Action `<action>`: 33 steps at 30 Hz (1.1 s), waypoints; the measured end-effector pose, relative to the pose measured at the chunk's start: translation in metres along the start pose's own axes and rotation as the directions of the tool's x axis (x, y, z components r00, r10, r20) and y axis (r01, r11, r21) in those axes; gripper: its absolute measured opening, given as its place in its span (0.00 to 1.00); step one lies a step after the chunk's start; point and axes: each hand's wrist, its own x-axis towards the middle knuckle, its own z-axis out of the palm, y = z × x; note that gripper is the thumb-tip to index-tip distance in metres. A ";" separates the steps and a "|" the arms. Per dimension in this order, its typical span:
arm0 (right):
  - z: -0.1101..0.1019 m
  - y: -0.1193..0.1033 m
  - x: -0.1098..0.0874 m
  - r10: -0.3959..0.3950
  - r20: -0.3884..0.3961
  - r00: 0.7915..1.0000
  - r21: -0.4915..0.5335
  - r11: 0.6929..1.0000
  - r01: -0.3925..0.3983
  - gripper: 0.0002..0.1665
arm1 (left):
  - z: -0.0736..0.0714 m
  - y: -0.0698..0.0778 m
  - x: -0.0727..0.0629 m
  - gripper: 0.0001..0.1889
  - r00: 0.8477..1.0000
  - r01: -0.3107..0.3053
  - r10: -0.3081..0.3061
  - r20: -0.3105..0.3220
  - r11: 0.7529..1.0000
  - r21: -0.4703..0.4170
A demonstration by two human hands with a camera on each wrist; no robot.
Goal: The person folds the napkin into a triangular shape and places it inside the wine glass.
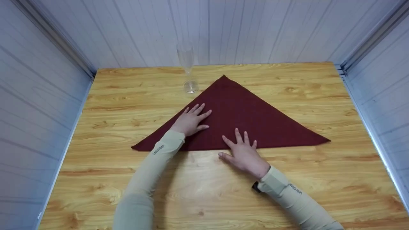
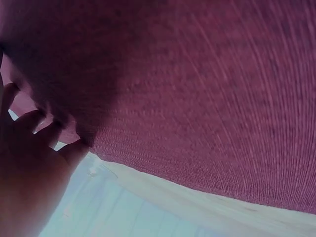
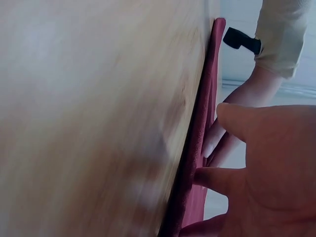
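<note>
A: Main thing, quick?
B: Dark red cloth. Lying flat on the wood-grain bench. Triangular in outline, long edge on the near side, one corner pointing away.

A: Left grip, relative to the cloth?
B: Left grip: palm down on top, left of the cloth's middle, close to its long edge. Cloth directly beneath. Wide, fingers straight and fanned. Fingertips meeting the cloth in the left wrist view.

A: And right?
B: Right grip: across the cloth's long edge, about midway along. Wide too, fingers fanned. Fingers over the cloth, thumb and palm just off its edge. Actual contact? Can't tell.

A: Rest?
B: Clear stemmed glass, upright just beyond the cloth's left slanting edge, not touching. Faint against pale panels, behind the cloth. Pale sleeves, both reaching in from the cloth's near side. Small black piece at the right cuff, also on the cloth's near side.
</note>
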 end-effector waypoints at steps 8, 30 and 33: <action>-0.011 0.018 0.015 -0.038 -0.009 0.999 0.012 0.999 0.038 0.44 | -0.004 -0.005 -0.003 0.35 1.000 -0.013 0.014 0.002 1.000 -0.020; -0.060 0.065 0.077 -0.223 0.019 0.975 0.045 0.974 0.222 0.41 | -0.008 0.009 -0.021 0.41 0.998 0.070 -0.069 -0.005 0.996 0.060; -0.062 0.064 0.080 -0.223 0.022 0.975 0.039 0.974 0.222 0.40 | -0.008 0.012 -0.023 0.41 0.997 0.080 -0.080 0.000 0.993 0.083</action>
